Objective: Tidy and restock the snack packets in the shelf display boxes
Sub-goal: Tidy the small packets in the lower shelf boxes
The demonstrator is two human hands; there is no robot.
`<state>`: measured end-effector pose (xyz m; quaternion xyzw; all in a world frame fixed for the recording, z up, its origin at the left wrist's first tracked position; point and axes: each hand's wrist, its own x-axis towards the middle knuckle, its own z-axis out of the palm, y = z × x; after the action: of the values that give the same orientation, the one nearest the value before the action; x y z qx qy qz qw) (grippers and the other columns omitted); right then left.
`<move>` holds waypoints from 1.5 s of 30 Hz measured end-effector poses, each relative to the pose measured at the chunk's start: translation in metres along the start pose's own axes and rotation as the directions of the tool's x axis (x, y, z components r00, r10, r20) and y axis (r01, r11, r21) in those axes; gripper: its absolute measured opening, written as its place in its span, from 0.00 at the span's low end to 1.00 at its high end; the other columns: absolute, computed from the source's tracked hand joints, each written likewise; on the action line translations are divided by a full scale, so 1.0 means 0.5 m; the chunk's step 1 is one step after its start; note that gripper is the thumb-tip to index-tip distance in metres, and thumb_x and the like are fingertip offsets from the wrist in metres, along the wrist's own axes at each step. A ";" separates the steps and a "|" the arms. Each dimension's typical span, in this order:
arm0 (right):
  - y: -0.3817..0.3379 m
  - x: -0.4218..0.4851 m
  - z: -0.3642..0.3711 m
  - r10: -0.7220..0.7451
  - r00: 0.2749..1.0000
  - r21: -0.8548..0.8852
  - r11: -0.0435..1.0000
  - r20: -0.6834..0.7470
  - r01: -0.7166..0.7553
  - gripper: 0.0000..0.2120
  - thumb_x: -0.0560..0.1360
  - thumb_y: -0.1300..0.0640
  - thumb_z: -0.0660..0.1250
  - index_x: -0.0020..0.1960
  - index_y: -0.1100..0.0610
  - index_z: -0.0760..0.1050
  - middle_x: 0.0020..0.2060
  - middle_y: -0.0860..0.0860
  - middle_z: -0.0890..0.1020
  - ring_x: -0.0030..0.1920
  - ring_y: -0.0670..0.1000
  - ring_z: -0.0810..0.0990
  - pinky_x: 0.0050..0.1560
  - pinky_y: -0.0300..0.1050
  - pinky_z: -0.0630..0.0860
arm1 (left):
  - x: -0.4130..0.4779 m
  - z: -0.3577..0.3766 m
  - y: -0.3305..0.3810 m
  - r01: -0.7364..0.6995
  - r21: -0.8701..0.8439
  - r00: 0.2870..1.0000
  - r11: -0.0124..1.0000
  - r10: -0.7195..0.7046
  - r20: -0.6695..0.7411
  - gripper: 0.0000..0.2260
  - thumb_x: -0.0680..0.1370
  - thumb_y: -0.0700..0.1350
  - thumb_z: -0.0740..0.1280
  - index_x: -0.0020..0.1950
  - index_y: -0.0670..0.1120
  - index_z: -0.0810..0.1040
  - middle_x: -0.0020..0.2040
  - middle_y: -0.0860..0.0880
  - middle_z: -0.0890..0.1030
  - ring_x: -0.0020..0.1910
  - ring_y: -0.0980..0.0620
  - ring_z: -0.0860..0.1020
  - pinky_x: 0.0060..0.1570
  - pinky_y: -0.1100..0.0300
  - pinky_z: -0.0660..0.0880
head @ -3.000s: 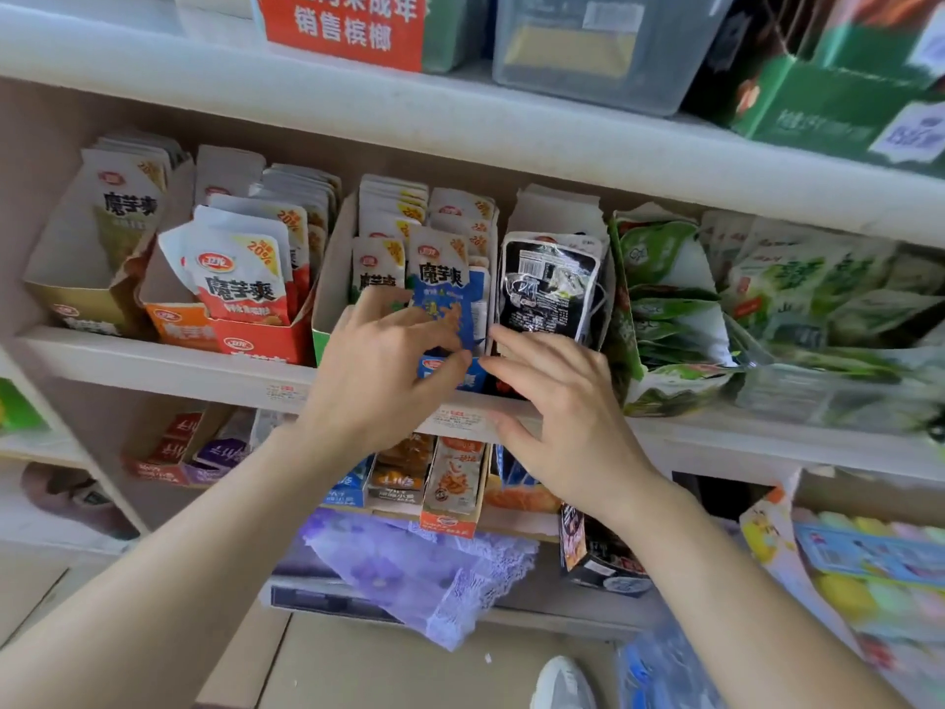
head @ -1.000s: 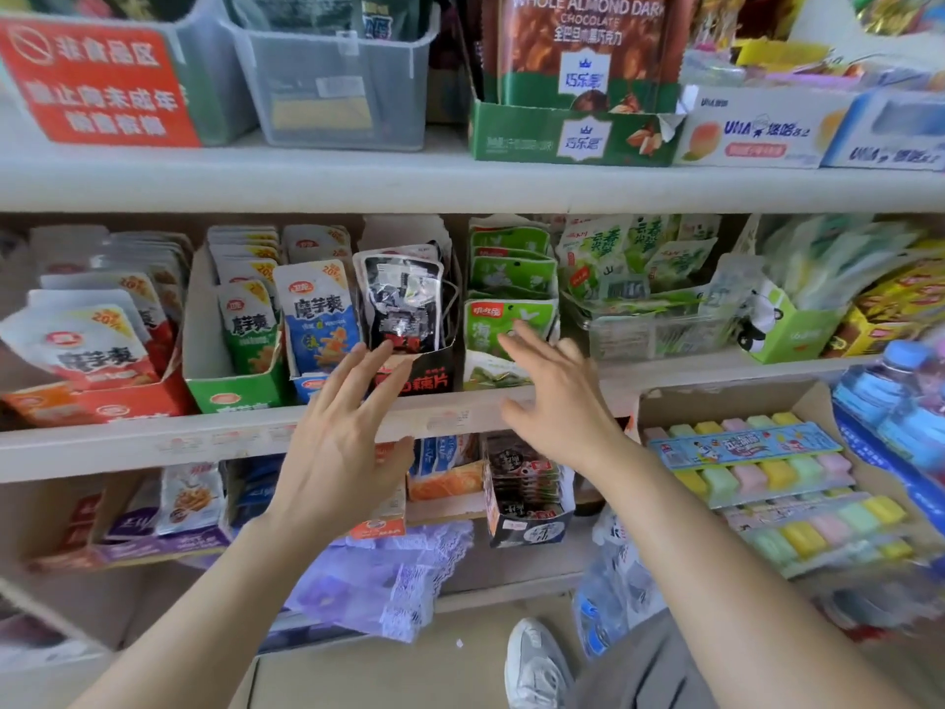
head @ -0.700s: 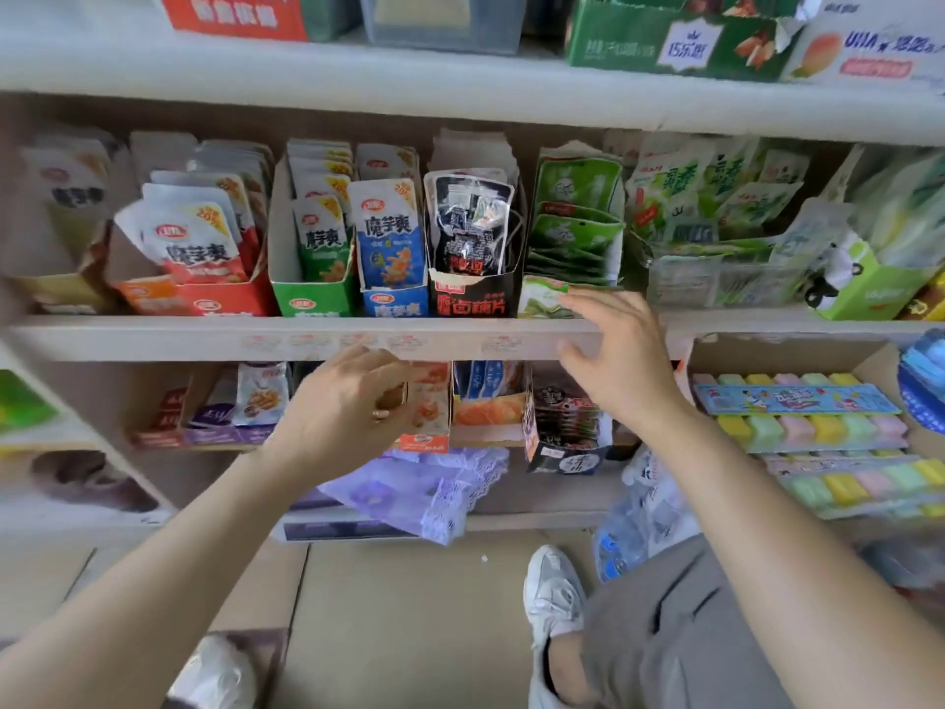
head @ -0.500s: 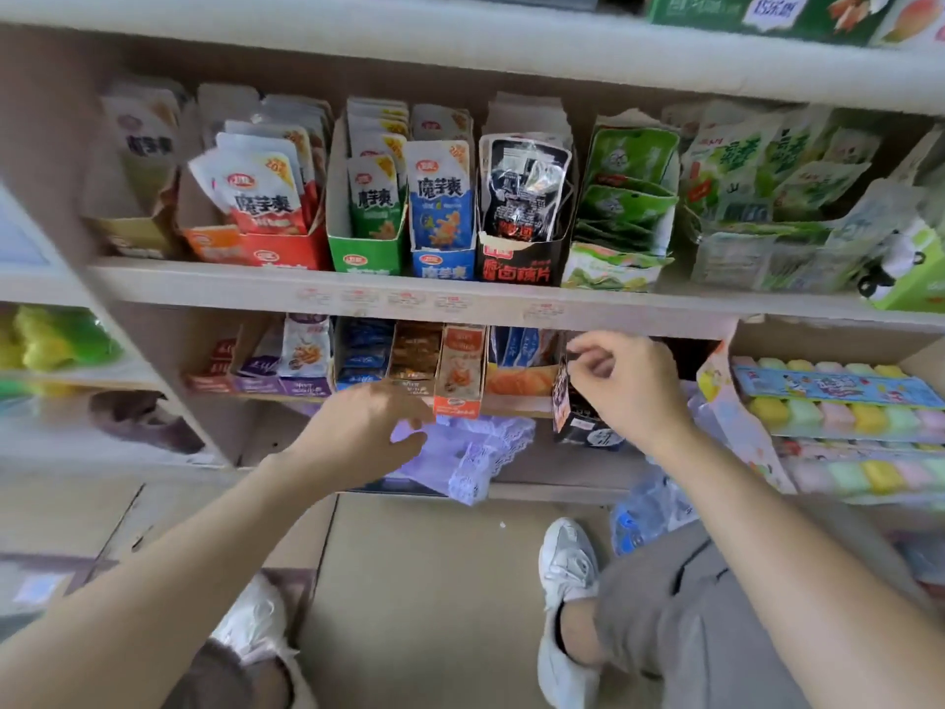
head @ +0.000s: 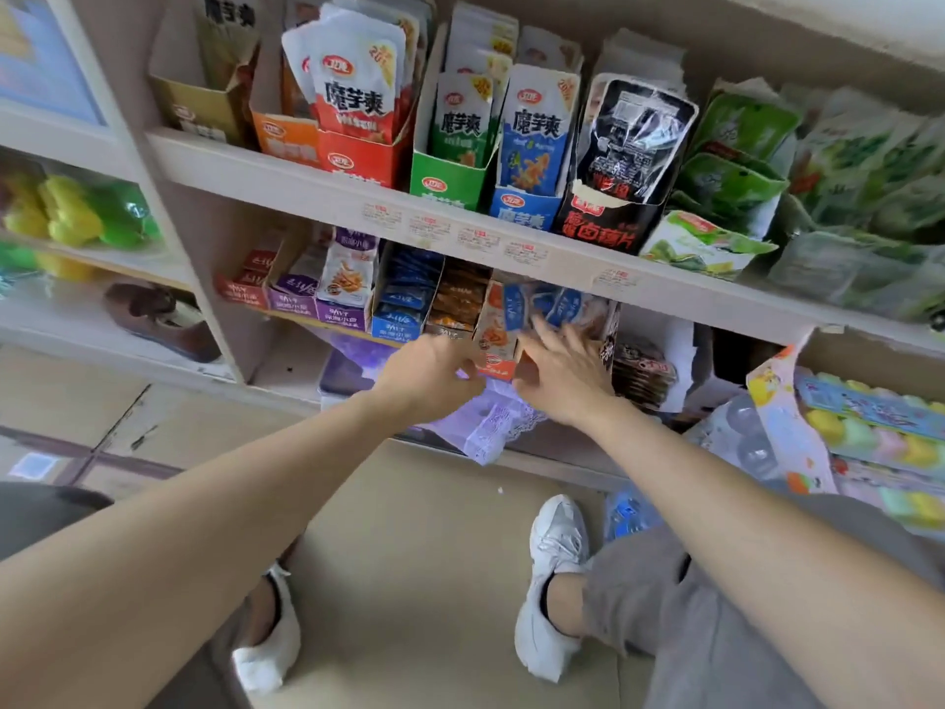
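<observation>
On the lower shelf stands a row of display boxes: purple [head: 317,305], blue [head: 400,319], brown [head: 456,307] and orange [head: 492,350]. Blurred blue packets [head: 543,301] stick up just right of the orange box. My right hand [head: 560,373] reaches up to them with fingers spread, touching their lower edge. My left hand [head: 434,373] is curled at the orange box's front corner; its fingertips are hidden. The upper shelf [head: 327,194] holds red [head: 358,158], green [head: 450,189], blue [head: 526,213] and black [head: 608,227] boxes of upright packets.
A dark snack box [head: 642,371] sits right of my hands. Purple lace cloth [head: 491,424] hangs off the shelf below them. Water bottles [head: 741,437] and a pastel candy tray [head: 879,429] lie to the right. Loose green packets [head: 726,197] crowd the upper shelf's right end.
Both hands left the upper shelf boxes and dropped to the lower shelf. They have closed in on the orange box and blue packets, and my view has come lower and nearer.
</observation>
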<state>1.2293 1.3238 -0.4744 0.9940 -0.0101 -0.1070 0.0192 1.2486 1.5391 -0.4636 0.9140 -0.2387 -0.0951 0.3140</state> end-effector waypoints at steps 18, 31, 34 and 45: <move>0.054 0.021 0.025 -0.122 0.971 0.203 0.965 -0.204 0.164 0.23 0.77 0.55 0.67 0.72 0.51 0.72 0.77 0.47 0.65 0.80 0.55 0.54 0.75 0.58 0.54 | 0.218 0.087 0.005 0.236 -0.291 0.932 0.927 -0.301 -0.201 0.13 0.75 0.44 0.73 0.59 0.46 0.82 0.52 0.46 0.85 0.51 0.44 0.82 0.41 0.57 0.72; 0.097 -0.029 0.010 -0.154 0.985 0.272 0.947 -0.081 0.170 0.17 0.77 0.61 0.64 0.64 0.51 0.80 0.69 0.47 0.77 0.73 0.49 0.68 0.68 0.47 0.57 | 0.263 0.104 0.072 0.245 -0.337 0.942 0.909 -0.305 -0.137 0.31 0.66 0.66 0.77 0.62 0.48 0.80 0.52 0.50 0.84 0.48 0.47 0.83 0.38 0.57 0.75; 0.109 -0.039 0.005 -0.127 0.979 0.302 0.938 -0.157 0.170 0.17 0.76 0.62 0.66 0.64 0.55 0.80 0.65 0.51 0.80 0.69 0.53 0.73 0.69 0.49 0.64 | 0.268 0.106 0.072 0.252 -0.379 0.942 0.890 -0.316 -0.117 0.26 0.72 0.58 0.78 0.62 0.44 0.80 0.54 0.48 0.84 0.48 0.47 0.82 0.37 0.58 0.76; 0.063 -0.002 0.012 0.215 0.972 0.739 0.669 -0.090 -0.079 0.34 0.75 0.57 0.73 0.78 0.54 0.62 0.68 0.53 0.75 0.64 0.55 0.77 0.65 0.54 0.76 | 0.234 0.091 0.054 0.259 -0.533 0.940 0.806 -0.338 -0.054 0.15 0.77 0.45 0.76 0.61 0.46 0.78 0.53 0.47 0.84 0.46 0.47 0.83 0.45 0.51 0.84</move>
<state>1.2265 1.2921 -0.4787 0.9200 -0.1306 -0.0072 -0.3694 1.3251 1.4382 -0.4854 0.8260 -0.0337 -0.1367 0.5458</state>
